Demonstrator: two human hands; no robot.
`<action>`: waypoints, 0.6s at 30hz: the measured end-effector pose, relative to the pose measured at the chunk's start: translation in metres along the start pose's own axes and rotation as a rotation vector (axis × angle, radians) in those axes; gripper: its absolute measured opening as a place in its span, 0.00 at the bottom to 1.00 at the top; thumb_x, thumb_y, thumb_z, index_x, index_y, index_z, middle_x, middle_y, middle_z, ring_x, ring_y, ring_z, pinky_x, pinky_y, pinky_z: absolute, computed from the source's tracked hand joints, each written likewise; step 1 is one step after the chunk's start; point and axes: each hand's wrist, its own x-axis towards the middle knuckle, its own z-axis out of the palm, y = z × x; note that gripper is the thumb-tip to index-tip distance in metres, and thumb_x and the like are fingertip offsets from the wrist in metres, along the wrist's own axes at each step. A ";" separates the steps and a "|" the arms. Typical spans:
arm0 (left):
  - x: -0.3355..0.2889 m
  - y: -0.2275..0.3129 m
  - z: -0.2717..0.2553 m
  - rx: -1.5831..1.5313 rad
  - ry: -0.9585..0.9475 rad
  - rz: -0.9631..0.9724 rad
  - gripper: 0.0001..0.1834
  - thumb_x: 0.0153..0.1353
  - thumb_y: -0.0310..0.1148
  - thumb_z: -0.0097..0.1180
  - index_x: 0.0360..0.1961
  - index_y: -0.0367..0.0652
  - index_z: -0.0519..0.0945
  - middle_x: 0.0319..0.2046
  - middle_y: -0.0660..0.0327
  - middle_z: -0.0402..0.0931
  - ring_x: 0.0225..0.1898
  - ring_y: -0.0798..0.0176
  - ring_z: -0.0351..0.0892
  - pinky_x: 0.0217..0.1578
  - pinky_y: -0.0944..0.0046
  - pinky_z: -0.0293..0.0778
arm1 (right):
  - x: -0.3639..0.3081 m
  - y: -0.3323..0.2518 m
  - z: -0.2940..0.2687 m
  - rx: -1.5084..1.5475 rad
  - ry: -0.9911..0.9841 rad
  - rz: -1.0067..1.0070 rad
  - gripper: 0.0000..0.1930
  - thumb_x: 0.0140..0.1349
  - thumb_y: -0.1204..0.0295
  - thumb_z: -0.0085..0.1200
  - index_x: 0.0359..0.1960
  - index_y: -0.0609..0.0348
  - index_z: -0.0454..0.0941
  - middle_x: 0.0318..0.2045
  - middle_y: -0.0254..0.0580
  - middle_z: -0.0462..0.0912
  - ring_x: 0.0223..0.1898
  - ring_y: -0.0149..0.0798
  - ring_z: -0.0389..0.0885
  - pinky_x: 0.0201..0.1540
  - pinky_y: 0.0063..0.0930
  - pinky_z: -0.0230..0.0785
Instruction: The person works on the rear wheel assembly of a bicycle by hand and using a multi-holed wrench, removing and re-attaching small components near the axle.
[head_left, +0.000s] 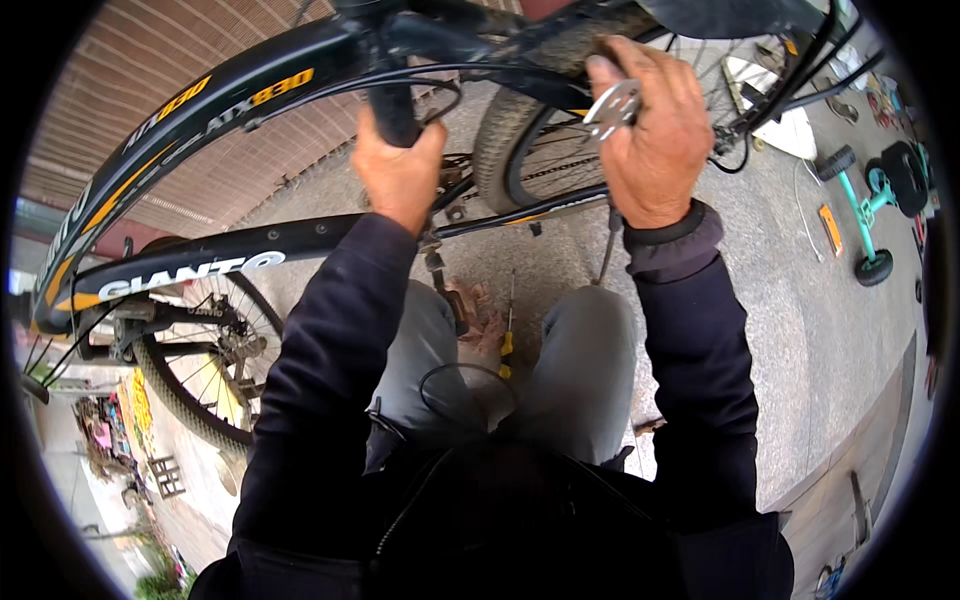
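A black bicycle frame [215,245] with orange and white markings stands in front of me. My left hand [398,175] is closed round its seat tube [393,112], thumb and fingers on opposite sides. Pinched in my right hand [655,130] is a flat silver metal plate with holes [612,108], perhaps a multi-hole wrench; its lower part is hidden by my palm. That hand is over the rear wheel's tyre [507,140], and I cannot tell whether they touch. Chain and crank show partly behind my left wrist.
Between my knees a yellow-handled screwdriver [507,350] lies on the ground by a crumpled pinkish cloth [478,315]. The front wheel [210,370] is at the left. To the right are a turquoise wheeled toy [873,205], an orange piece [830,230] and a white panel [785,125].
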 end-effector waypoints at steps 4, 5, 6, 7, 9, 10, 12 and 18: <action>0.001 -0.001 -0.004 0.059 -0.030 -0.008 0.16 0.42 0.31 0.62 0.30 0.39 0.70 0.21 0.50 0.77 0.24 0.51 0.79 0.28 0.58 0.73 | 0.023 -0.022 0.012 0.003 0.077 0.034 0.05 0.51 0.74 0.58 0.29 0.59 0.78 0.27 0.38 0.78 0.29 0.40 0.75 0.31 0.29 0.67; 0.002 0.004 -0.006 0.063 -0.055 -0.054 0.16 0.42 0.31 0.62 0.31 0.40 0.70 0.22 0.49 0.77 0.26 0.47 0.79 0.29 0.56 0.74 | 0.028 -0.030 0.010 0.022 0.074 0.062 0.03 0.52 0.74 0.58 0.27 0.60 0.78 0.25 0.38 0.78 0.28 0.40 0.75 0.31 0.28 0.66; 0.001 0.007 -0.009 0.085 -0.068 -0.070 0.16 0.42 0.31 0.61 0.31 0.41 0.69 0.24 0.49 0.77 0.27 0.45 0.79 0.30 0.55 0.74 | 0.029 -0.041 0.008 0.021 0.059 0.119 0.02 0.53 0.75 0.57 0.25 0.59 0.78 0.23 0.38 0.78 0.28 0.40 0.75 0.31 0.28 0.66; 0.001 0.009 -0.011 0.080 -0.072 -0.096 0.16 0.42 0.32 0.60 0.32 0.42 0.69 0.24 0.50 0.77 0.28 0.44 0.79 0.31 0.54 0.74 | 0.023 -0.042 0.012 0.064 0.091 0.155 0.01 0.53 0.75 0.56 0.27 0.59 0.78 0.23 0.39 0.78 0.29 0.40 0.76 0.32 0.27 0.67; -0.002 0.007 -0.011 0.093 -0.071 -0.086 0.16 0.42 0.32 0.60 0.31 0.42 0.69 0.25 0.50 0.77 0.29 0.43 0.78 0.32 0.53 0.74 | 0.006 -0.048 0.011 0.054 -0.099 0.158 0.03 0.54 0.76 0.55 0.29 0.61 0.77 0.25 0.42 0.78 0.31 0.42 0.76 0.34 0.30 0.67; 0.001 0.008 -0.011 0.078 -0.065 -0.067 0.16 0.42 0.32 0.60 0.31 0.41 0.69 0.24 0.49 0.77 0.29 0.43 0.78 0.31 0.53 0.74 | 0.006 -0.043 0.019 -0.055 -0.161 0.037 0.06 0.52 0.77 0.54 0.33 0.63 0.76 0.28 0.44 0.78 0.34 0.45 0.75 0.36 0.32 0.67; 0.001 0.003 -0.011 0.081 -0.057 -0.048 0.15 0.42 0.32 0.60 0.31 0.41 0.69 0.23 0.49 0.77 0.28 0.43 0.78 0.30 0.53 0.74 | 0.009 -0.044 0.016 0.013 -0.259 0.111 0.08 0.51 0.77 0.53 0.34 0.63 0.76 0.29 0.45 0.78 0.35 0.46 0.75 0.38 0.33 0.67; 0.004 0.002 -0.018 0.043 -0.117 -0.047 0.19 0.44 0.34 0.63 0.33 0.38 0.69 0.24 0.48 0.77 0.29 0.45 0.79 0.30 0.56 0.74 | 0.003 -0.044 0.020 0.067 -0.295 0.119 0.15 0.52 0.82 0.48 0.42 0.63 0.77 0.34 0.42 0.79 0.39 0.39 0.75 0.42 0.27 0.68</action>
